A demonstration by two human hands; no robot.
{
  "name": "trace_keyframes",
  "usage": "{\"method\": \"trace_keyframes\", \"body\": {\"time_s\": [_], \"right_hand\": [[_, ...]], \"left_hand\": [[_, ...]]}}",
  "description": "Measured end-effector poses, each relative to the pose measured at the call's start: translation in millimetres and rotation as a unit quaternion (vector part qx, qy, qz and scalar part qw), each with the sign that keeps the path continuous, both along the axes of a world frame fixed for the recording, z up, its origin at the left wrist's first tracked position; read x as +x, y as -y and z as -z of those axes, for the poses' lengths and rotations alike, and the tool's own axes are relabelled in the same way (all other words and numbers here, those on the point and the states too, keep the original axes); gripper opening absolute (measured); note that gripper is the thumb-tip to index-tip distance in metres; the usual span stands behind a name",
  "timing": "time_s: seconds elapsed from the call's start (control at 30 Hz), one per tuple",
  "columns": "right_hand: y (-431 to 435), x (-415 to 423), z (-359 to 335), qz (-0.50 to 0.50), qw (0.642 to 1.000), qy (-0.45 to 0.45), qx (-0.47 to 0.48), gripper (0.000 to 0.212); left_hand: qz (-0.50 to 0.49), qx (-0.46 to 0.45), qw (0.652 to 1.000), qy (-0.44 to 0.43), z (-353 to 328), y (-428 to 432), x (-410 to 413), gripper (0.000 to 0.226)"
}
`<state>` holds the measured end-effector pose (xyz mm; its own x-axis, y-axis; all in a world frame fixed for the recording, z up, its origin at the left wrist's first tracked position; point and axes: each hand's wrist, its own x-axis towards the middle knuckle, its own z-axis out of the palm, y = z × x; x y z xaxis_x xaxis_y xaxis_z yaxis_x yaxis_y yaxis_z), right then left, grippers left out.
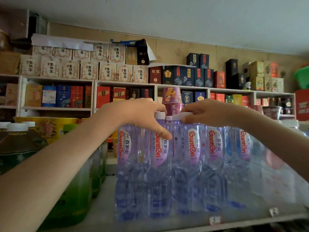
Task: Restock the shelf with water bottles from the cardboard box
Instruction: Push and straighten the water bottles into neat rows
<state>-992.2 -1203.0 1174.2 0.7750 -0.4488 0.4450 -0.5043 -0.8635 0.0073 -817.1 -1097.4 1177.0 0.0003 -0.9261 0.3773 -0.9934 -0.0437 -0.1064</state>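
water bottles [159,164]: 5 labelled in front | hands [142,113]: 2 | purple cups [172,96]: 2 | price tags [214,220]: 2

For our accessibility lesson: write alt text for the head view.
A person reaches onto Ganten water bottles on a shelf: the left hand grips one bottle's top, the right hand pinches a white cap beside it.

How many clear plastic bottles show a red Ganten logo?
5, side by side at the white shelf front: far-left bottle, second bottle, middle bottle, fourth bottle, rightmost bottle. Others behind may be hidden.

Green drink bottles [71,195], stacked liquor boxes [90,69]
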Motion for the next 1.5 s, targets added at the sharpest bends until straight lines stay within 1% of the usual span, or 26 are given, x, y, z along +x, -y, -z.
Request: {"method": "trace_keyframes", "body": {"time_s": [0.07, 0.13, 0.2, 0.3, 0.4, 0.47, 0.53, 0.6, 0.63, 0.7, 0.77, 0.8, 0.87, 0.93, 0.97, 1.0, 1.03, 1.07, 1.13, 1.2, 1.27, 1.37, 1.43, 1.5], "right_hand": [[-1.7, 3.2, 1.8, -0.008, 0.999, 0.015, -0.032, 0.031], [-2.7, 5.6, 2.3, -0.014, 0.999, 0.026, -0.04, 0.033], [-2.8, 6.8, 1.6, -0.013, 0.999, 0.023, -0.034, 0.034], [-4.6, 6.5, -5.7, 0.002, 1.0, -0.007, -0.01, 0.034], [-3.8, 3.4, -14.3, 0.023, 0.999, -0.042, 0.012, 0.028], [-0.6, 2.2, -16.2, 0.033, 0.999, -0.041, 0.011, 0.03], [2.2, 1.8, -14.8, 0.028, 0.999, -0.031, -0.008, 0.032], [4.9, 1.5, -12.9, 0.016, 1.0, -0.02, -0.016, 0.029], [5.8, 0.9, -12.6, 0.011, 1.0, -0.015, -0.013, 0.027], [7.2, -0.2, -12.0, 0.001, 1.0, -0.008, 0.0, 0.021], [7.5, 0.5, -13.3, -0.002, 1.0, -0.017, 0.006, 0.019], [6.6, 1.3, -15.3, 0.002, 0.999, -0.03, 0.013, 0.02], [3.5, 2.7, -21.8, 0.014, 0.997, -0.057, 0.055, 0.029], [3.9, 6.0, -28.9, 0.017, 0.995, -0.042, 0.093, 0.036], [6.4, 9.6, -31.4, 0.017, 0.996, -0.019, 0.085, 0.036], [10.2, 13.7, -33.1, 0.024, 0.998, -0.004, 0.056, 0.036], [15.7, 19.3, -34.2, 0.039, 0.999, -0.006, 0.027, 0.035], [21.8, 25.4, -34.1, 0.055, 0.998, -0.029, 0.009, 0.033], [31.6, 35.1, -33.5, 0.073, 0.994, -0.081, 0.027, 0.03], [35.8, 38.8, -35.7, 0.066, 0.99, -0.087, 0.087, 0.025], [36.5, 40.4, -37.2, 0.053, 0.988, -0.095, 0.114, 0.021], [41.3, 43.4, -33.9, 0.017, 0.994, -0.088, 0.068, 0.014], [44.4, 43.5, -30.8, -0.001, 0.996, -0.068, 0.054, 0.015], [45.6, 43.0, -30.2, 0.0, 0.996, -0.078, 0.051, 0.019]], "left_hand": [[0.008, 0.006, 1.0, -0.012, 1.3, 1.6, 1.7, 0.068], [0.015, 0.008, 1.0, -0.015, 2.0, 1.4, 2.5, 0.069], [0.016, 0.005, 1.0, -0.014, 1.5, 0.6, 3.4, 0.072], [0.012, 0.007, 1.0, -0.028, -1.5, -0.8, 3.9, 0.076], [0.036, -0.055, 0.996, -0.061, -4.3, 2.3, 5.6, 0.08], [0.043, -0.087, 0.993, -0.066, -5.9, 6.8, 8.7, 0.077], [0.043, -0.044, 0.997, -0.049, -5.4, 11.0, 11.2, 0.077], [0.042, 0.009, 0.999, -0.028, -3.1, 12.0, 10.5, 0.081], [0.043, 0.018, 0.998, -0.031, -2.6, 11.3, 9.7, 0.081], [0.046, 0.015, 0.998, -0.04, -2.9, 12.0, 9.7, 0.073], [0.041, 0.008, 0.999, -0.023, -3.9, 14.8, 9.8, 0.062], [0.04, 0.002, 0.999, -0.015, -4.4, 16.3, 9.6, 0.057], [0.037, -0.003, 0.999, -0.008, -5.5, 18.2, 9.0, 0.058], [0.028, -0.009, 0.999, -0.034, -8.6, 19.2, 7.2, 0.056], [0.022, -0.016, 0.998, -0.054, -10.8, 20.6, 5.9, 0.055], [0.015, -0.026, 0.997, -0.072, -13.3, 23.2, 5.1, 0.056], [0.005, -0.03, 0.995, -0.09, -15.5, 25.4, 3.6, 0.057], [-0.006, -0.021, 0.994, -0.112, -17.4, 27.8, 1.3, 0.056], [-0.024, 0.021, 0.987, -0.159, -17.3, 30.0, -2.9, 0.047], [-0.029, 0.058, 0.978, -0.198, -15.5, 31.2, -4.2, 0.034], [-0.026, 0.069, 0.976, -0.203, -14.6, 33.3, -2.1, 0.03], [-0.028, 0.067, 0.975, -0.211, -14.0, 39.9, 6.5, 0.018], [-0.03, 0.061, 0.976, -0.206, -14.0, 42.7, 11.3, 0.018], [-0.028, 0.066, 0.975, -0.212, -14.8, 44.3, 11.1, 0.02]]}}
